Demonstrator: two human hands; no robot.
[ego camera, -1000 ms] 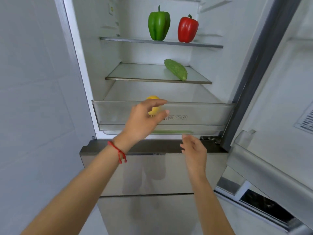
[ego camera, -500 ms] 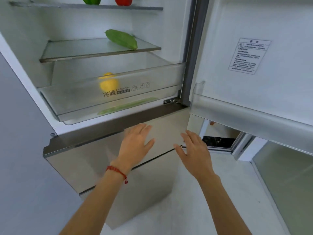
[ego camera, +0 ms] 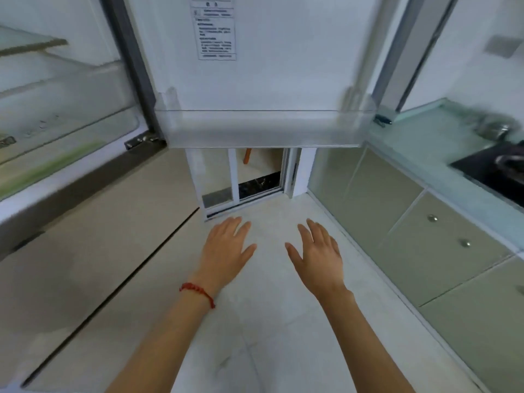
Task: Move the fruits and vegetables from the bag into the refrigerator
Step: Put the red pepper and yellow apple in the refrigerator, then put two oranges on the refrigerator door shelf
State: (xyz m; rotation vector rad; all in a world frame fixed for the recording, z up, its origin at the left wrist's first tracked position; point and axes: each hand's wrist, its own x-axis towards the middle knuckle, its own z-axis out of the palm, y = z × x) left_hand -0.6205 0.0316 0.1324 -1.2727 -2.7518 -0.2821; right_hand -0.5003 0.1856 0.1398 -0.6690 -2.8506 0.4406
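Note:
My left hand [ego camera: 226,248], with a red string on its wrist, and my right hand [ego camera: 317,252] hover palm-down over the pale floor, both empty with fingers spread. The open refrigerator [ego camera: 56,114] is at the left edge; its clear crisper drawer [ego camera: 68,109] shows a blurred green streak low down. The refrigerator door [ego camera: 269,66] stands open straight ahead, with an empty clear door bin [ego camera: 266,129]. No bag and no loose fruit or vegetable shows in this view.
The lower freezer drawers [ego camera: 93,251] fill the left. Kitchen base cabinets [ego camera: 425,236] with round knobs and a glass countertop [ego camera: 425,137] run along the right, with a black stove [ego camera: 496,168] on top. A sliding door frame [ego camera: 249,180] sits under the door bin.
My view has swung right and down, away from the shelves. The peppers, cucumber and lemon have left the view. Both hands dropped from the drawer front and now hang empty over the floor.

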